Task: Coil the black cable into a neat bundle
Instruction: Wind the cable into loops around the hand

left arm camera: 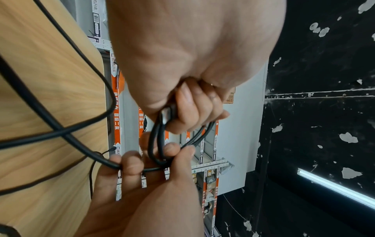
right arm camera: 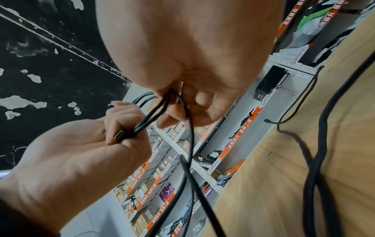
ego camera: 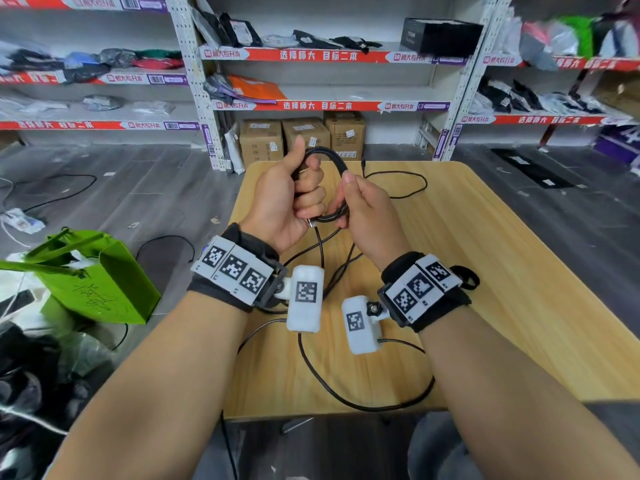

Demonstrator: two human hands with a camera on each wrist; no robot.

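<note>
Forearms reach out from the bottom of the head view, each with a black wrist strap carrying white blocks printed with black square codes; below them loose black cable curves across the near part of the wooden table, and other strands rise from there toward the hands. Left hand is raised above the table with its thumb pointing up and its fingers curled round a small coil of the cable; a metal plug sticks out of the bottom of that fist, seen in the right wrist view. Right hand is just beside it, its fingers and thumb pinched on the other side of the same loops, so both hands are clamped on the cable and the coil arches between them; in the left wrist view the right hand's fingers wrap a strand that runs off to the table. Beyond the hands more cable lies in a wide loop on the far part of the tabletop, ending in a small plug near the far edge. Left of the table a green paper bag stands on the grey floor; behind the table three brown cardboard boxes sit under white metal shelves with red edge strips, which hold bagged parcels and a black box.
</note>
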